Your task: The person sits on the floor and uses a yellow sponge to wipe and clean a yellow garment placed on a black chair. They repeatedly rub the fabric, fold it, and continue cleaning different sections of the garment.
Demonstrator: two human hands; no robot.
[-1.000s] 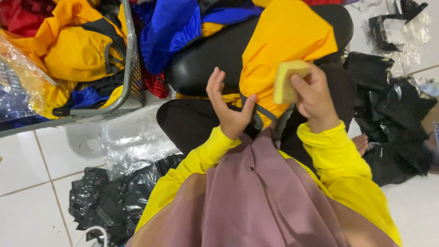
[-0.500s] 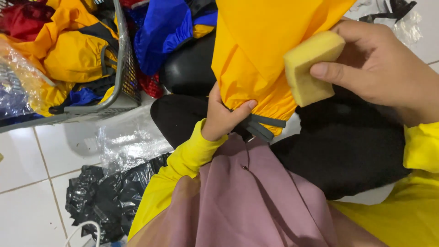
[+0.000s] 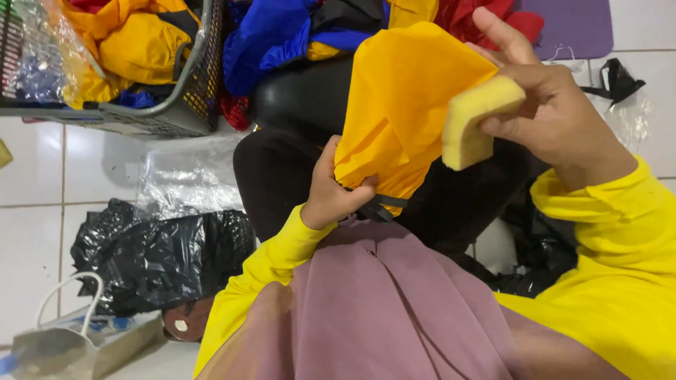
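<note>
Right fingers: thumb and fingers (image 3: pixel 517 123) pinch a pale yellow sponge block (image 3: pixel 473 121) at its upper right end; the index finger points up toward 11 o'clock, clear of the block.
Right hand (image 3: pixel 556 105): at 2 o'clock in the head view, raised, wrist in a yellow sleeve (image 3: pixel 612 239).
Sponge block: tilted, its lower end hanging free, its left edge touching the yellow fabric.
Left fingers: curled shut (image 3: pixel 331 176) around the lower gathered edge of the yellow fabric (image 3: pixel 398 105), thumb pressed against the cloth.
Left hand (image 3: pixel 331 193): near the centre, just below the fabric, wrist in the other yellow sleeve.
Yellow fabric: held upright between the two hands, from the centre toward 12 o'clock; a dark strap (image 3: pixel 380 207) hangs at its lower edge, beside the left hand.
Lap: mauve cloth (image 3: pixel 394 309) at 6 o'clock, dark trousers (image 3: pixel 282 176) above it.
Wire basket (image 3: pixel 190 98): at 10 o'clock, on the tiled floor (image 3: pixel 35 176), holding yellow and orange garments.
Loose pile: blue cloth (image 3: pixel 267 35) and red cloth at 12 o'clock, beside the basket.
Black plastic bag (image 3: pixel 155 253): at 8 o'clock, crumpled on the floor, clear plastic wrap (image 3: pixel 183 176) just above it.
Purple mat (image 3: pixel 570 24): at 1 o'clock, flat on the floor.
</note>
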